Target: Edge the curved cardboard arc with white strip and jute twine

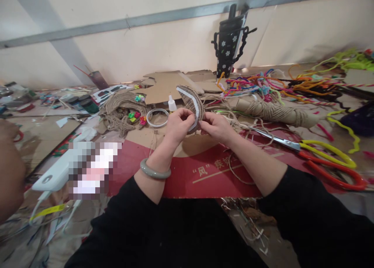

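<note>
Between both hands is a crescent-shaped craft piece, brown and wound with twine, with a white strip along its inner curve. My left hand pinches its lower left part, thumb over the white strip. From the other side, the fingers of my right hand close on its lower right edge. Beneath them lies a red and tan cardboard sheet. A white ring and a small white glue bottle are just beyond my left hand. Behind my right hand rests a cardboard tube wound with twine.
Large scissors with red and yellow handles lie at right. Colourful pipe cleaners and a black flowered tumbler stand behind. At left are a twine-covered wreath, a white power bank and another person's arm.
</note>
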`<state>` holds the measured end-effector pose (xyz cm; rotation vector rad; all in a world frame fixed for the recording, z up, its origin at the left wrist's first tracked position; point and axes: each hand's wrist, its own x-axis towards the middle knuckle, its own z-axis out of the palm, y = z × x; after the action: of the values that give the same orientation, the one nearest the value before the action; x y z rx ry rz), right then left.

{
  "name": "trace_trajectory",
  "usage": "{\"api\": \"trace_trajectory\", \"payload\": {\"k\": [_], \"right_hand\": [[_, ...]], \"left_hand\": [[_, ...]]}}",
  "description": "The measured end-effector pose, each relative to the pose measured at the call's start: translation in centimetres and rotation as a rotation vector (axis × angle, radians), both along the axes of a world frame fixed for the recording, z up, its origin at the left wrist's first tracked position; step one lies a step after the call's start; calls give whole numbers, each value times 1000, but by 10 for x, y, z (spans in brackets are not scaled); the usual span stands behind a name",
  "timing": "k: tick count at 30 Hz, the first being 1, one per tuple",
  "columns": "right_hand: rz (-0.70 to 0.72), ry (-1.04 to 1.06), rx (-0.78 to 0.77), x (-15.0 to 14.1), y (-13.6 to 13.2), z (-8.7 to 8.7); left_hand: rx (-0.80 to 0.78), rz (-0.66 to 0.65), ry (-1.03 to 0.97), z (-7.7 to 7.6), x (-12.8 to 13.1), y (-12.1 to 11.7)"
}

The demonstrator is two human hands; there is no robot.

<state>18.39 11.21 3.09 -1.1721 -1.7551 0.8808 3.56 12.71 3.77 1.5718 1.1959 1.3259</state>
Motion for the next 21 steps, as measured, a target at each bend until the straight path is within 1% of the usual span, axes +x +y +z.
{"api": "trace_trajectory", "payload": {"k": [4, 7, 10, 13, 17, 19, 21], "right_hand": [[-1, -27, 21, 1, 0, -1], [22, -21, 21, 1, 0, -2], [-6, 65, 5, 1, 1, -3], [-55, 162, 28, 1, 3, -2], [-119, 159, 41, 2, 6, -2], [-137, 170, 24, 3, 7, -2], [-149, 185, 13, 3, 7, -3]], "left_hand": [[-7, 31, -94, -3, 0, 3], [-122, 55, -235, -2, 0, 5], [-256, -5, -345, 1, -2, 5], [-350, -111, -347, 3, -3, 2], [-377, -193, -332, 4, -2, -1], [-369, -169, -374, 5, -3, 0], [-351, -117, -454, 7, -3, 1]]}}
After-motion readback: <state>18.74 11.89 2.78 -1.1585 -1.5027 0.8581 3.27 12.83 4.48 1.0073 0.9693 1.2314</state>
